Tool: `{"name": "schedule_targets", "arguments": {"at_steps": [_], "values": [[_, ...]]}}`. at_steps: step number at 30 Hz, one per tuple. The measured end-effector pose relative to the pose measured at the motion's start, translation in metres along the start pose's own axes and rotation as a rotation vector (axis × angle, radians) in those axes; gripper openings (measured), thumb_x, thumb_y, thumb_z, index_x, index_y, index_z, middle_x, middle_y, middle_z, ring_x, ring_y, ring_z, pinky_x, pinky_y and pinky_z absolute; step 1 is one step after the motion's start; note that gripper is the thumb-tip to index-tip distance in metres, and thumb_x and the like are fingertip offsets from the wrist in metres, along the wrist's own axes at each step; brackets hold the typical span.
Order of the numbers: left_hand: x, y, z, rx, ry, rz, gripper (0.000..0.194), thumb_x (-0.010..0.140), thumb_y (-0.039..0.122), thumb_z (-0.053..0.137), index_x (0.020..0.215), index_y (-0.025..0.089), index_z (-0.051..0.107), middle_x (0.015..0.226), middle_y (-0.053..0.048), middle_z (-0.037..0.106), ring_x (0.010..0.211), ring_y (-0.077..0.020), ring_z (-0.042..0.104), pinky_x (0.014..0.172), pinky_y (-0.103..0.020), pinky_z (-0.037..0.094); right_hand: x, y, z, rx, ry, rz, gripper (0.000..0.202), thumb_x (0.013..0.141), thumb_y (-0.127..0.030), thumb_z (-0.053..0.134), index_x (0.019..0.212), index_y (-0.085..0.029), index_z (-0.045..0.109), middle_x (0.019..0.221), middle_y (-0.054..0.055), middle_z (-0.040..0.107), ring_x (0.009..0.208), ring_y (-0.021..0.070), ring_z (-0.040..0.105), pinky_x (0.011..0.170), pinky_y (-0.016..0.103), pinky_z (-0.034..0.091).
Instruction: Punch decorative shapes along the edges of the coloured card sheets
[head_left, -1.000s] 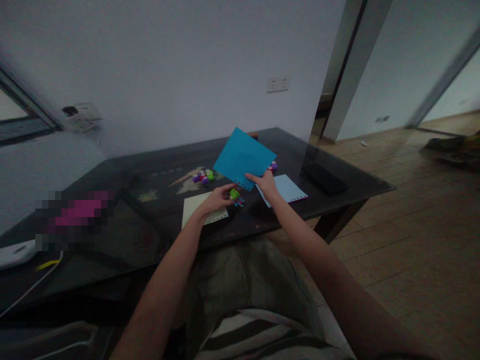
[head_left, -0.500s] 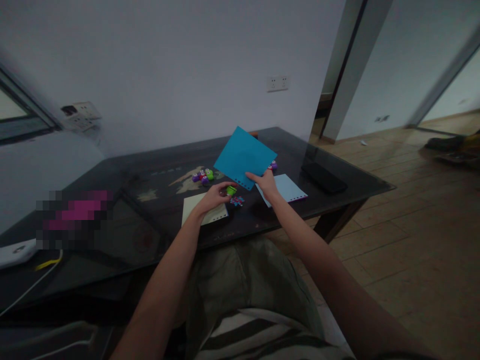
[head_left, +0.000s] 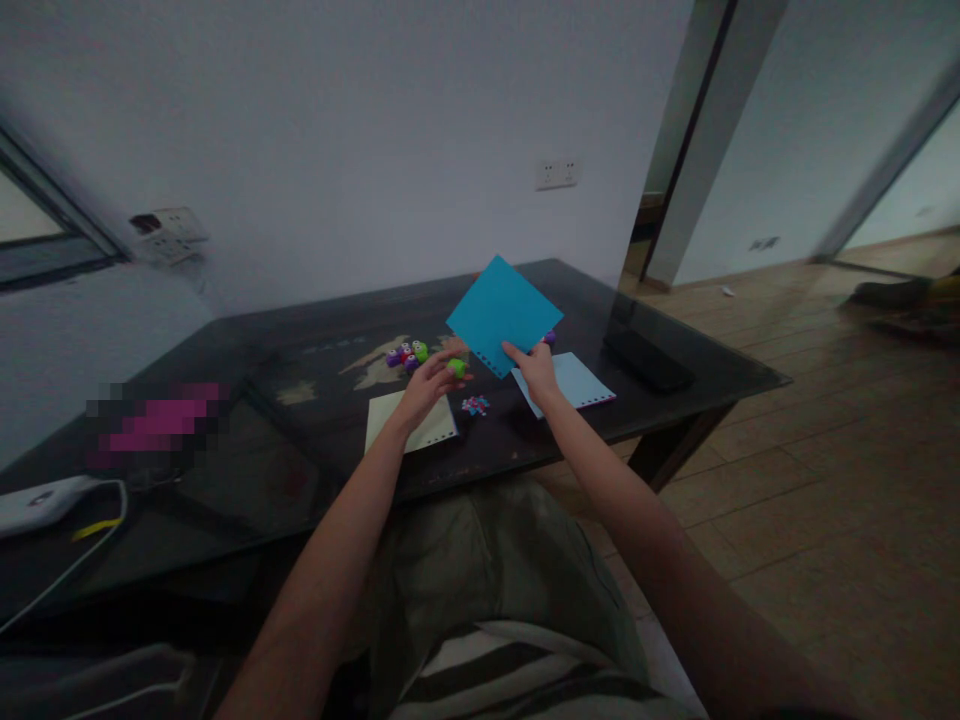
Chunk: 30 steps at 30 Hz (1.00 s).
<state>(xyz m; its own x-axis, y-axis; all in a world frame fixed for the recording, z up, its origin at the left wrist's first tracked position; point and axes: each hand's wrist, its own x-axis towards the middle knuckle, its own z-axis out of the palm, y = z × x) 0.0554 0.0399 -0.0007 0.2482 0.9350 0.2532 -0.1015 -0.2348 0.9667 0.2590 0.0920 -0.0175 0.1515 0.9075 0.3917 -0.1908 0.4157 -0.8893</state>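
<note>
My right hand (head_left: 538, 370) grips a blue sheet (head_left: 504, 312) by its hole-punched edge, thumb on top, and holds it up above the table. In my left hand (head_left: 431, 383) is a small bright green toy (head_left: 457, 369), held between the fingers. Just beyond that hand lies a cluster of purple, red and green toys with eyes (head_left: 409, 354). Small pink and blue bits (head_left: 475, 405) form a pile between a cream sheet (head_left: 409, 420) on the left and a pale blue sheet (head_left: 574, 383) on the right. Another purple toy (head_left: 550, 338) is partly hidden behind the blue sheet.
The dark table (head_left: 300, 460) stands against a white wall with a socket (head_left: 556, 174). A black flat case (head_left: 648, 358) lies near its right edge. At the far left are a white device (head_left: 45, 503) with a cable and a blurred-out pink object (head_left: 161, 422).
My left hand has moved up and away from the pile of bits with the green toy, towards the toy cluster. The blue sheet has shifted slightly right and turned a little.
</note>
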Motion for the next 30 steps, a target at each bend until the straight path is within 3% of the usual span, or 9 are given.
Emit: {"name": "schedule_targets", "arguments": {"at_steps": [5,9,18,22,27,30], "values": [[0.004,-0.005,-0.002,-0.151,0.109,-0.069,0.035,0.082,0.035,0.056,0.112,0.017,0.058,0.108,-0.01,0.064,0.079,-0.0147,0.064,0.067,-0.026,0.05,0.006,-0.002,-0.006,-0.018,0.146,-0.055,0.036,0.064,-0.042,0.07,0.084,-0.013,0.064,0.088,0.008,0.069,0.083,0.0203,0.062,0.079,0.036,0.05],[0.004,-0.008,0.0,-0.054,0.163,-0.064,0.039,0.074,0.031,0.066,0.11,0.017,0.059,0.102,-0.007,0.065,0.067,-0.0102,0.06,0.06,-0.023,0.047,0.014,-0.008,-0.021,-0.052,0.322,-0.086,0.036,0.065,-0.046,0.068,0.076,-0.013,0.061,0.074,0.004,0.065,0.073,0.0175,0.06,0.069,0.031,0.051],[0.013,-0.005,0.023,0.26,0.126,-0.012,0.031,0.075,0.033,0.062,0.098,0.017,0.05,0.094,-0.006,0.067,0.058,-0.0093,0.056,0.052,-0.022,0.041,0.024,-0.024,-0.108,-0.072,0.468,-0.119,0.036,0.059,-0.045,0.07,0.07,-0.013,0.059,0.067,0.002,0.063,0.069,0.0178,0.059,0.066,0.033,0.049],[0.035,-0.004,0.035,0.488,0.06,0.009,0.029,0.075,0.03,0.06,0.1,0.017,0.055,0.086,-0.004,0.065,0.058,-0.0116,0.058,0.054,-0.024,0.044,0.019,-0.026,-0.125,-0.116,0.464,-0.113,0.035,0.06,-0.046,0.069,0.07,-0.014,0.06,0.068,0.004,0.065,0.07,0.0194,0.06,0.067,0.034,0.049],[0.075,-0.014,0.052,0.847,0.015,0.177,0.023,0.075,0.02,0.059,0.098,0.017,0.062,0.094,-0.006,0.066,0.079,-0.0193,0.062,0.076,-0.032,0.048,0.016,-0.021,-0.123,-0.127,0.39,-0.07,0.036,0.059,-0.046,0.07,0.071,-0.014,0.061,0.066,0.003,0.065,0.066,0.0192,0.06,0.066,0.034,0.049],[0.095,-0.023,0.06,1.0,0.054,0.143,0.025,0.076,0.019,0.06,0.1,0.015,0.061,0.096,-0.01,0.067,0.087,-0.0227,0.061,0.081,-0.036,0.045,0.014,-0.02,-0.121,-0.125,0.377,-0.042,0.037,0.059,-0.047,0.071,0.072,-0.014,0.061,0.066,0.003,0.065,0.063,0.0185,0.059,0.066,0.034,0.049]]}}
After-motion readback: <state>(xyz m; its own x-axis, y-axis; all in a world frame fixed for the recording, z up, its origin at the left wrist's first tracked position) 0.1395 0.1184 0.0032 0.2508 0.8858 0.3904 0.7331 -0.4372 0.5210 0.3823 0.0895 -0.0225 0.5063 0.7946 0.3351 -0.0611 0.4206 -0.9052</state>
